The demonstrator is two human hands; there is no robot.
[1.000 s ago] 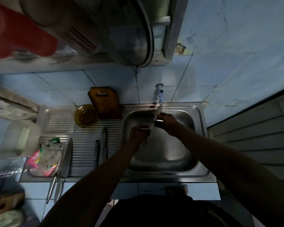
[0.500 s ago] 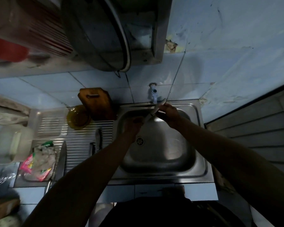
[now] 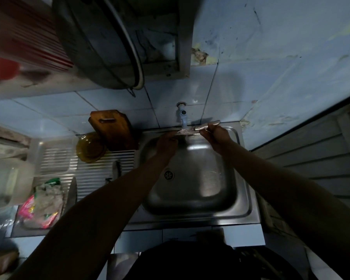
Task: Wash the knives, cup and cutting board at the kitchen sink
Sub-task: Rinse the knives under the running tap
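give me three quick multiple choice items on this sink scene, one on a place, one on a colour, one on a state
1. Where does the brown wooden cutting board stand?
A. in the basin
B. leaning on the tiled wall left of the steel sink
C. on the floor

2. What colour is the glass bowl on the ridged drainboard?
A. amber
B. white
C. blue

3. What does the right hand do?
A. hangs idle
B. presses the drain
C. grips the metal-handled knife

Answers: 1 B, it stands upright against the tiles. 2 A, it shows yellow-brown. 3 C, fingers wrap the handle under the pale blue tap.
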